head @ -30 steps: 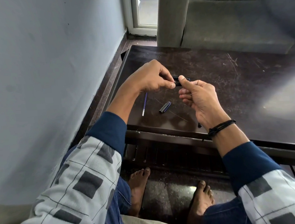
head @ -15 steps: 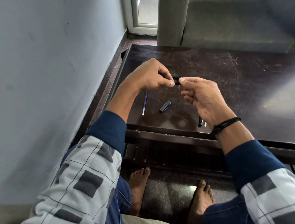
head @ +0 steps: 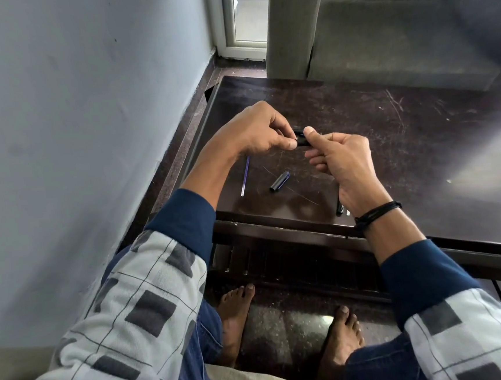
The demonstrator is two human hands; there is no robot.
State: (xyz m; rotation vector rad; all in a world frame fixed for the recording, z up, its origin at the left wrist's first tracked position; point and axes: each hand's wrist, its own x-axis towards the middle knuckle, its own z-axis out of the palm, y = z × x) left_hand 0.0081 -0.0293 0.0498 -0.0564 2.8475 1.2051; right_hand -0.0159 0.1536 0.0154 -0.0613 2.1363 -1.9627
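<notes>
Since half a second ago, the right hand (head: 344, 163) has rolled its thumb upward, exposing more of the black pen section (head: 300, 138), which both it and the left hand (head: 256, 131) pinch above the bench (head: 406, 146), where the blue refill (head: 245, 176) and cap (head: 279, 181) lie, suggesting a joint is being twisted.

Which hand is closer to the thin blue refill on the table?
Left. The left hand hovers by the far end of the blue refill; the right hand is farther off to its right. Both pinch a black pen piece.
</notes>
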